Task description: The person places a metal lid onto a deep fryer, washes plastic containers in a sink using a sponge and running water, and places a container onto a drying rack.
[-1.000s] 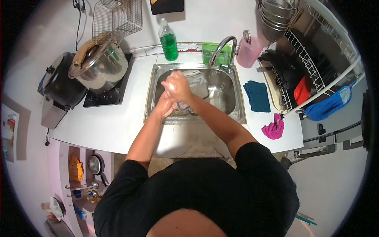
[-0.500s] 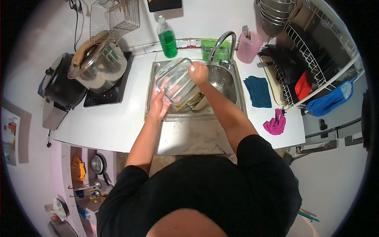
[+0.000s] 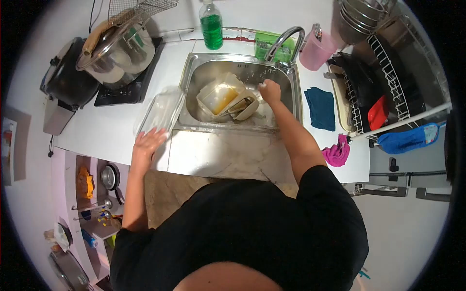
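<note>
A clear rectangular container (image 3: 162, 110) is over the white counter, left of the sink. My left hand (image 3: 149, 145) grips its near end. My right hand (image 3: 270, 91) is closed over the right side of the steel sink (image 3: 194, 57); whatever its fingers hold is too small to make out. Below it to the left, in the basin, lie a translucent tub (image 3: 221, 94) with yellowish liquid and a smaller pale container (image 3: 245, 107) with utensils in it.
Behind the sink stand a green soap bottle (image 3: 211, 26), a faucet (image 3: 286, 41) and a pink cup (image 3: 318, 51). A large steel pot (image 3: 119, 56) is at left. Blue (image 3: 320, 109) and pink (image 3: 338, 151) cloths lie right, beside a dish rack (image 3: 388, 72).
The clear container has moved from above the sink to the left counter with my left hand. My right hand has come away from it, rightward. The tub in the sink is now uncovered.
</note>
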A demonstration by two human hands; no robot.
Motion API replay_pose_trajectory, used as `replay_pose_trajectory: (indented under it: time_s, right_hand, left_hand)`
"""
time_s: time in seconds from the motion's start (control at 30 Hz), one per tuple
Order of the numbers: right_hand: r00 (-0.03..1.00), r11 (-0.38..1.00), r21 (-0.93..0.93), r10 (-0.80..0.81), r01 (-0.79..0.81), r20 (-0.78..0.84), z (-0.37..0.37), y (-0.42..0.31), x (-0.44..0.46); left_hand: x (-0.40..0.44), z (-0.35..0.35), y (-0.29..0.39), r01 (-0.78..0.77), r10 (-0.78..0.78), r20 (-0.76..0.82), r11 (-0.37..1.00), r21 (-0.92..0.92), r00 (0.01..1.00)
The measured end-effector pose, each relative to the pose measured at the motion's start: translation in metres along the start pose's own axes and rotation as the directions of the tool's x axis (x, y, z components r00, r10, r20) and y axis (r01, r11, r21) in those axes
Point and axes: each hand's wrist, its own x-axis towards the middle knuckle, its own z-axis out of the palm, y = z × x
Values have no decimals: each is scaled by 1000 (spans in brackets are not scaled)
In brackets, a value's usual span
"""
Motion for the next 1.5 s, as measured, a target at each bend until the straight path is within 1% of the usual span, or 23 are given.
replay_pose_trajectory:
  time_s: [0.03,0.07,0.1,0.2,0.27,0.33,0.47,0.53,0.67,0.73,0.77,0.8,0.83,0.93,1.1,1.13,1.17,1.2,1.23,1.27,1.37,1.43,1.5]
  right_hand:
    - [983,991,-55,125,-119,133,-1,2,3]
    - [986,996,18,-90,89,138,11,9,5]
    - [985,996,21,-94,92,143,26,13,6]
    - [703,798,72,-566,598,430,53,-18,-2]
    - [567,699,83,-638,710,521,77,-38,-13]
    - [530,573,-174,-543,801,651,93,-52,-22]
    - [549,620,55,-730,783,407,63,-62,-3]
    - [713,775,131,-623,618,322,38,-78,4]
    - [791,804,287,-580,520,193,20,-64,26]
    - [908,783,599,-359,167,217,9,-44,29]
    - [909,788,593,-355,166,217,6,-34,26]
    - [934,550,798,-83,-249,349,3,-23,18]
    - [829,130,819,121,-558,546,0,-13,9]
    - [741,-91,779,257,-621,621,-16,15,-9]
    - [819,-17,836,189,-549,542,-31,-1,-8]
    - [941,470,824,51,-317,333,-36,-18,-6]
    - [964,804,594,-186,39,188,-39,-36,-5]
    - [935,861,448,-330,241,131,-40,-54,-8]
    - [875,857,278,-474,433,100,-42,-69,-11]
    - [874,857,274,-476,436,98,-47,-79,-11]
    - [721,761,382,-635,524,276,-54,-84,4]
    - [768,714,642,-567,279,298,-52,-64,51]
    - [951,625,733,-292,268,-99,-36,-28,114]
  left_hand:
    - [-15,8,-6,7,-7,4,1000,0,1000]
    - [-28,16,-12,8,-10,31,999,47,999]
    - [-38,25,-18,9,-14,57,996,94,998]
    - [-48,31,-25,139,-144,112,989,56,983]
    - [-43,23,-21,194,-198,124,980,47,972]
    - [-31,7,-10,308,-304,76,950,-52,950]
    - [-12,-2,-3,251,-280,-114,943,-220,953]
    - [2,10,0,219,-282,-174,924,-315,943]
    - [48,31,20,103,-257,-299,888,-448,919]
    - [70,44,30,65,-255,-333,870,-489,908]
    - [80,48,34,60,-253,-334,867,-494,908]
    - [87,53,37,44,-239,-333,865,-500,912]
    - [93,56,39,29,-224,-330,862,-505,917]
    - [105,61,44,13,-233,-326,830,-558,916]
    - [160,66,53,89,-297,-301,830,-551,906]
    - [178,61,59,246,-466,-187,718,-651,865]
    - [194,58,58,391,-609,-53,571,-722,791]
    - [209,69,46,389,-608,-54,570,-724,792]
    - [223,88,27,501,-622,299,175,-848,724]
    - [230,100,14,578,-476,614,-240,-779,630]
    - [226,103,3,712,-211,781,-325,-623,588]
    - [215,126,10,591,-295,700,-381,-711,651]
    - [208,140,17,452,-385,606,-420,-787,697]
